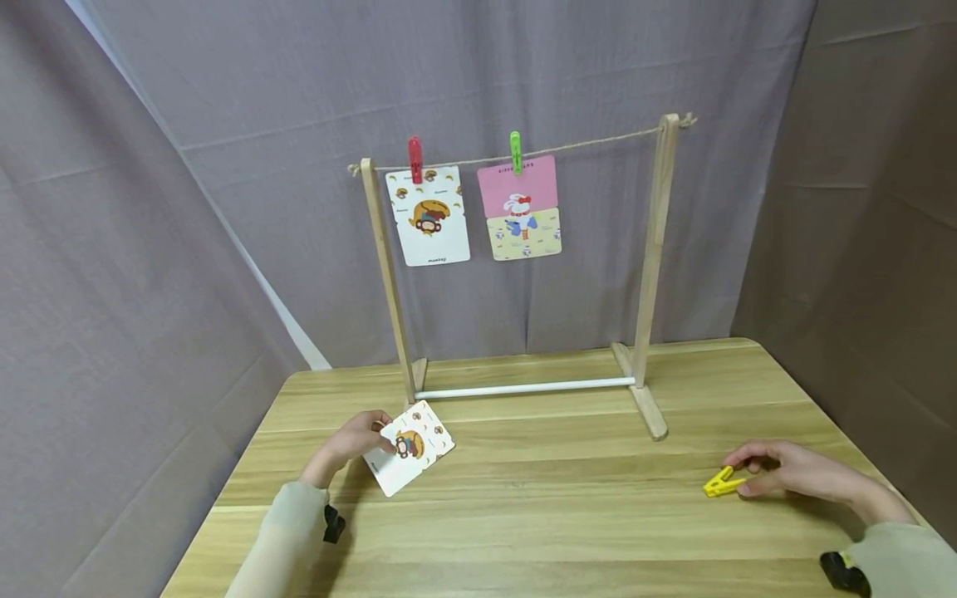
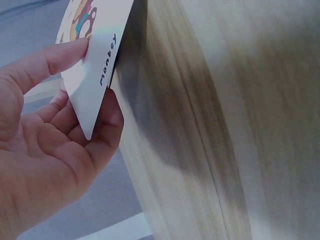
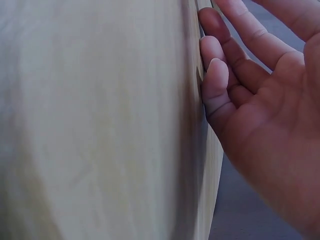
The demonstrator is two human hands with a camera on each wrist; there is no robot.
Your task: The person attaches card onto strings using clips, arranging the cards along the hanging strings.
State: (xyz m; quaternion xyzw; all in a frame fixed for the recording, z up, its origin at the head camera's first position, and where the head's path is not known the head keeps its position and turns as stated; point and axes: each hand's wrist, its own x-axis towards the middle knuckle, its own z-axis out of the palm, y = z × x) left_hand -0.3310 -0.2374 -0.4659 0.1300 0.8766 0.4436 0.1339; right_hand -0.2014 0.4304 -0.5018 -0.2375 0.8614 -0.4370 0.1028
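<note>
My left hand [image 1: 357, 442] pinches a white card [image 1: 409, 448] with a cartoon monkey, thumb on its printed face and fingers behind. In the left wrist view the word "monkey" shows on the card [image 2: 100, 85], which stands tilted near the tabletop. At the right, my right hand [image 1: 803, 477] holds a yellow clothespin [image 1: 721, 482] by its handle ends between thumb and index finger. The right wrist view shows the hand's other fingers [image 3: 215, 82] curled close to the wood; the clothespin is out of that view.
A wooden rack [image 1: 653, 249] with a string [image 1: 598, 144] and a white bottom rod [image 1: 523, 388] stands at the table's [image 1: 523, 531] back. A red clothespin [image 1: 415, 160] holds a monkey card [image 1: 441, 249]; a green clothespin [image 1: 516, 153] holds a pink-and-yellow card [image 1: 497, 187]. Grey curtains [image 1: 568, 307] hang behind.
</note>
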